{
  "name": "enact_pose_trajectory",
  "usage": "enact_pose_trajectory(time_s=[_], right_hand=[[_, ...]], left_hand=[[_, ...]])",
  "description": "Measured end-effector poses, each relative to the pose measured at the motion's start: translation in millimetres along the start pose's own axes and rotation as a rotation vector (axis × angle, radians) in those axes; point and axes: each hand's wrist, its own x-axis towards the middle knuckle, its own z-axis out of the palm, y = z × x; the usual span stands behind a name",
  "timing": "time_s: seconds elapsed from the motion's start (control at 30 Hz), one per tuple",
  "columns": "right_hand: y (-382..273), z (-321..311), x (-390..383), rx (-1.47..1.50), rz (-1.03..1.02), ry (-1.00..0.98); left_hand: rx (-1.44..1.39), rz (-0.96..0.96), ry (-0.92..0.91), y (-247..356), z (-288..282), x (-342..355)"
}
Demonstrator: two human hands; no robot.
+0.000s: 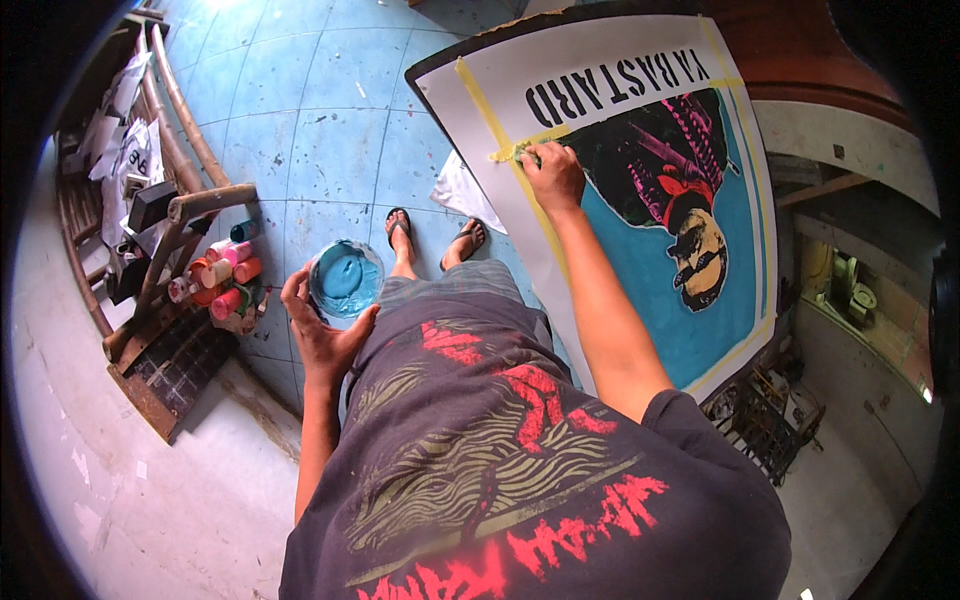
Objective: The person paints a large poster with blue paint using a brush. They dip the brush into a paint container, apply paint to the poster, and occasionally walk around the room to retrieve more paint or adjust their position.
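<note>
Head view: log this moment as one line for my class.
left hand: holds tub of blue paint | right hand: pinches small yellowish-green piece, kind unclear | place: over painted panel, near yellow tape

the right hand (pixel 553 178) hides most of the yellowish sponge (pixel 522 153). the paint cup (pixel 375 278) covers part of the left hand (pixel 325 343). the near edge crops the dark t-shirt (pixel 480 440).

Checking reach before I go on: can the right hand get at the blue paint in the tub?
Likely yes: the left hand holds the tub from outside, leaving its open top and the paint uncovered. The right hand is over at the poster, but nothing seems to stand between.
</note>
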Motion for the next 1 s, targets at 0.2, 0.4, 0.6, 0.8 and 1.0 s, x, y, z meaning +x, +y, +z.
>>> enact_pose_trajectory(time_s=[0.2,0.4,0.6,0.8,1.0], right_hand=[[0,3,-4,-0.014,0.039,0.01],[2,3,-4,0.022,0.024,0.114],[4,6,-6,0.014,0.009,0.046],[-2,0,-6,0.018,0.016,0.079],[2,-3,-6,0.016,-0.019,0.114]], left_hand=[[-0.006,-0.005,-0.005,-1,-2,-1],[0.003,0.007,-0.005,-1,-3,-1],[-0.006,0.011,-0.011,0,-3,-2],[-0.035,0.005,-0.011,-3,-3,-3],[-0.032,0.019,-0.015,-4,-2,-3]])
